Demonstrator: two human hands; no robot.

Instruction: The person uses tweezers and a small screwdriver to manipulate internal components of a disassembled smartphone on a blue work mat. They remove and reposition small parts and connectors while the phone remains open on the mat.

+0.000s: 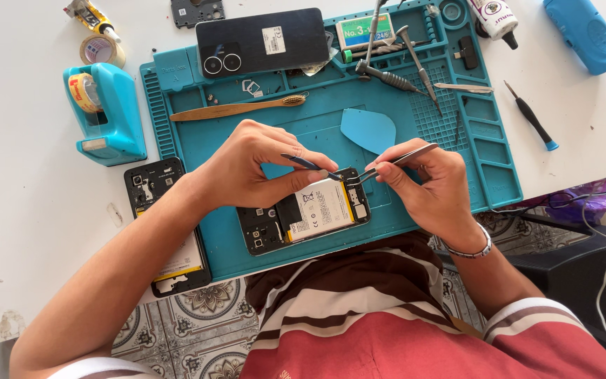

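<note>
Opened phone (303, 219) with white battery label lying on teal repair mat (177, 77), near front edge of white worktop (22, 210). Left hand (247, 168) resting over phone's upper edge, grip closed on thin dark-blue tool (303, 163), tip pointing down to phone's top right corner. Right hand (426, 186) just beside, grip pinched on metal tweezers (394, 163), tips meeting phone at same corner, close to blue tool's tip. Silver bracelet on right wrist.

Blue triangular pick (367, 128) flat on mat just above both hands. Wooden brush (240, 108) further up, lying almost level. Second phone (261, 41), dark, back up, at mat's top edge. Several screwdrivers (387, 76) in mat's upper right part. Another opened phone frame (166, 224) off mat, on worktop to the left, partly under left forearm. Teal tape dispenser (103, 112) left of mat. Blue case (587, 34) at top right corner, well apart.
</note>
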